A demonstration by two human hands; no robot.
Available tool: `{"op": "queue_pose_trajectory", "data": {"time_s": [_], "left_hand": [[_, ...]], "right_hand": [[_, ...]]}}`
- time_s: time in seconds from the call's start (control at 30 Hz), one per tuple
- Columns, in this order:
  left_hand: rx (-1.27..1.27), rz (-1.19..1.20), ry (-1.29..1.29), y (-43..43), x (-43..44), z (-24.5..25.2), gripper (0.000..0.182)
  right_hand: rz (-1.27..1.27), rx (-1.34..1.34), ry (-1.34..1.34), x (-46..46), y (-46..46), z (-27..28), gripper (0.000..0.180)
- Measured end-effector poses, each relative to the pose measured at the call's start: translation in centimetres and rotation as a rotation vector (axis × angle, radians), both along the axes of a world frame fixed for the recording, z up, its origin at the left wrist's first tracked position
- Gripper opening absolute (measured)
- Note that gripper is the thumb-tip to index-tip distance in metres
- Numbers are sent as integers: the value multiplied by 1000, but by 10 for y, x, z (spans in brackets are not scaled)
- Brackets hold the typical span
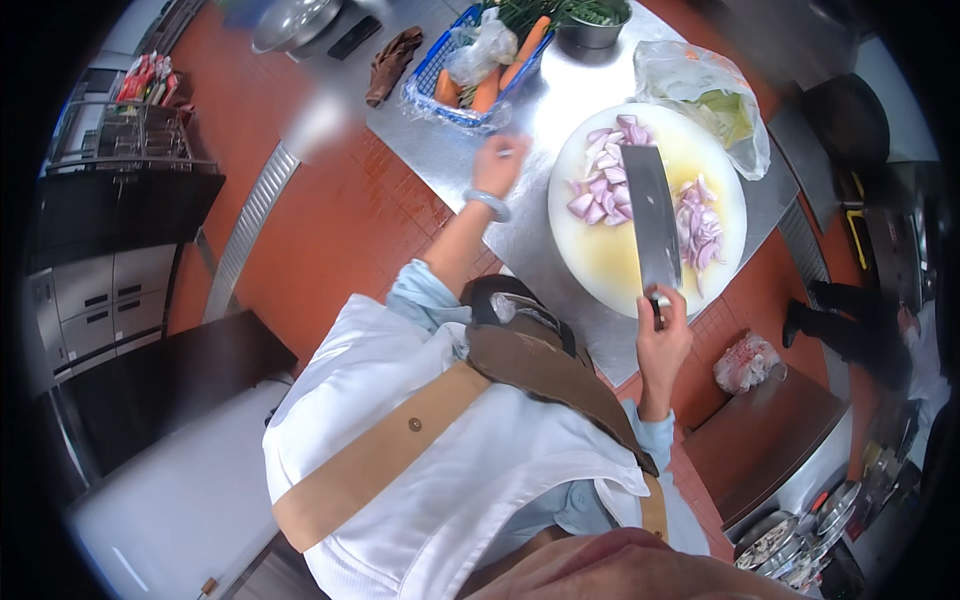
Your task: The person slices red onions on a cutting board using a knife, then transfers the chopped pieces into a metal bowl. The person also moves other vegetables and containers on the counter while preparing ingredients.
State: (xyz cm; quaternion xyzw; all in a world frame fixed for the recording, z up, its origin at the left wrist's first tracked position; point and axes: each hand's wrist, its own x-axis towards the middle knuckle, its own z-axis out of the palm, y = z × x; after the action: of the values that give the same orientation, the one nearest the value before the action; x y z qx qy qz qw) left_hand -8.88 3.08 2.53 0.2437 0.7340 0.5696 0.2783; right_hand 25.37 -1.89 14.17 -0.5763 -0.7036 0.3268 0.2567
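My right hand [664,330] grips the dark handle of a Chinese cleaver [654,210]. Its broad blade lies over the middle of a round white cutting board [600,266]. Left of the blade is a heap of cut purple shallot or onion chunks [598,202]; right of it lie thinner pieces [699,225]. My left hand [501,161], slightly blurred, is off the board to its left, above the steel table [525,247], near the blue basket. A pale bangle circles that wrist. The fingers look curled; whether they hold anything is unclear.
A blue plastic basket [450,112] holds carrots [486,91] and a plastic bag. Beside it lies a brown cloth [393,64]. Behind the board are a metal pot [596,31] of greens and a plastic bag [697,82]. Another person's dark-trousered legs [847,322] show at the right.
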Motion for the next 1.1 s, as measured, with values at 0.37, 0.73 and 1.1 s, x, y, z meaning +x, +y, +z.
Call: {"op": "queue_pose_trajectory", "data": {"time_s": [0.37,0.73,1.1], "left_hand": [[13,130,-719,29,-181,-20,30],[-84,-85,-587,32,-314,-2,30],[-93,-142,-607,-8,-338,-16,22]], "right_hand": [[128,-21,-184,-141,-21,-29,45],[-193,-17,-103,-323,54,-138,44],[12,450,-616,-360,132,-174,42]]}}
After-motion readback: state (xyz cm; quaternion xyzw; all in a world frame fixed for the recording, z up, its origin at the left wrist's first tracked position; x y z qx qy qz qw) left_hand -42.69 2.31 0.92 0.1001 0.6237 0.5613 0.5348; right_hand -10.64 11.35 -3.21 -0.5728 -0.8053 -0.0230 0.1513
